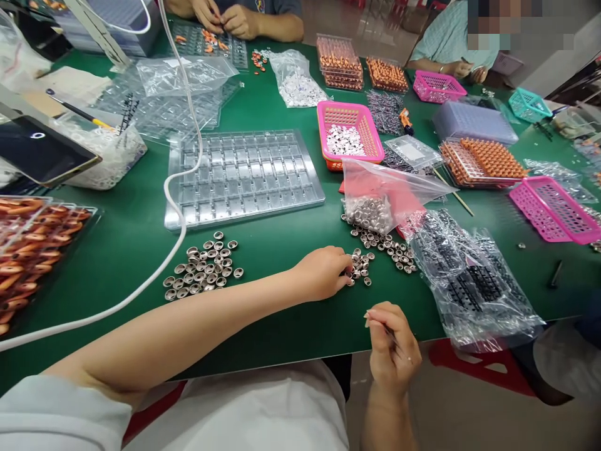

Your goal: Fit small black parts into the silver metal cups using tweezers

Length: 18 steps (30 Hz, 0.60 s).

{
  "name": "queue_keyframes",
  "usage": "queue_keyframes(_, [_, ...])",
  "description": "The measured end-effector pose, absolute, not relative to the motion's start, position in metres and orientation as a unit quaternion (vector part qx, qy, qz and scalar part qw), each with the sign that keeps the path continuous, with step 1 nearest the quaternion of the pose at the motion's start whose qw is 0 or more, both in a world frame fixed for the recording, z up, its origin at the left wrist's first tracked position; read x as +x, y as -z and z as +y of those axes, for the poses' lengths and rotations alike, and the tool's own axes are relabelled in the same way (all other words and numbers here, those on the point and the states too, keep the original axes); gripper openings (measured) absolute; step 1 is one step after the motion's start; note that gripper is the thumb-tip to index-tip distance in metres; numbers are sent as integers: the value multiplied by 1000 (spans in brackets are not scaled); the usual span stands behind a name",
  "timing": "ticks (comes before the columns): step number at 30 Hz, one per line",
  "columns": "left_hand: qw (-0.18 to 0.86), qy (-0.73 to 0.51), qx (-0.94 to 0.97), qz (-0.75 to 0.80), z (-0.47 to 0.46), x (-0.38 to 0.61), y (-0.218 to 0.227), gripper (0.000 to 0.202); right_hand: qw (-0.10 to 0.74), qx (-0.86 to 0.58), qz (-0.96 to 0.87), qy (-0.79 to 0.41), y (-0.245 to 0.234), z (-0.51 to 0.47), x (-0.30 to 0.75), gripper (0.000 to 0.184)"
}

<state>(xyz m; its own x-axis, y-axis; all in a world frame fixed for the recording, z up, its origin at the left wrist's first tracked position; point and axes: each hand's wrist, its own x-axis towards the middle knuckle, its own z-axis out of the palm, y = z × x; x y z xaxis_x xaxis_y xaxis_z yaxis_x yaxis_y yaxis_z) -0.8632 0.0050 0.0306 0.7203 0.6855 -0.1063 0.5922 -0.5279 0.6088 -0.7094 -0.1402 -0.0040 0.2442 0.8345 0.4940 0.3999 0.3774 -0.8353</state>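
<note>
My left hand [323, 272] reaches across the green table [277, 244], its fingers closed in a pinch on the small metal rings [360, 270] scattered near the front edge. More rings spill from an open clear bag [380, 200] just beyond. My right hand [392, 347] hovers at the table's front edge, fingers curled around a thin dark pin or tool [389, 332]. A second heap of metal rings [201, 269] lies to the left of my forearm. A clear moulded tray [241, 175] with several empty pockets lies beyond it.
A white cable [181, 207] crosses the table. Trays of copper coils [32, 244] sit at left, a bag of black parts [469, 282] at right. Pink baskets [350, 131] and orange part racks [483, 163] stand beyond. Other people's hands [225, 19] work at the far side.
</note>
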Motion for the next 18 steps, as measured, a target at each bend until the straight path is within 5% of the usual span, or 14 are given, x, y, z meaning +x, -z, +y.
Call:
queue_keyframes(9, [369,-120,826,409,-14,-912,-41,12,644,-503,-524,-241,-2,-126,-710,43])
queue_keyframes(18, [500,-237,696,458,-46,-950,-31,25,607,-506,-426,-441,3,-122,-728,24])
